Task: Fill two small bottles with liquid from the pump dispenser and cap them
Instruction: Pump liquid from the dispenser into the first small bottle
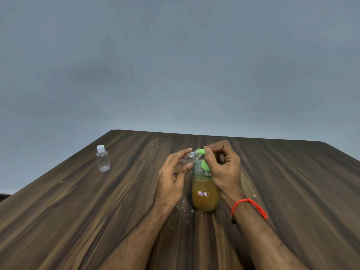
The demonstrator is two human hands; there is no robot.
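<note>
A pump dispenser [204,193] with amber liquid and a green pump head [201,152] stands on the wooden table [97,211] in the middle. My left hand [173,176] grips a small clear bottle [188,159], tilted with its mouth at the green nozzle. My right hand [222,168] sits over the pump head, with fingers curled around it and the thumb on the green top. A second small clear bottle [102,159] with a white cap stands upright at the left of the table, apart from both hands.
Small white crumbs [185,209] lie scattered on the table around the dispenser's base. A grey wall rises behind the table's far edge. A red thread band [251,206] circles my right wrist.
</note>
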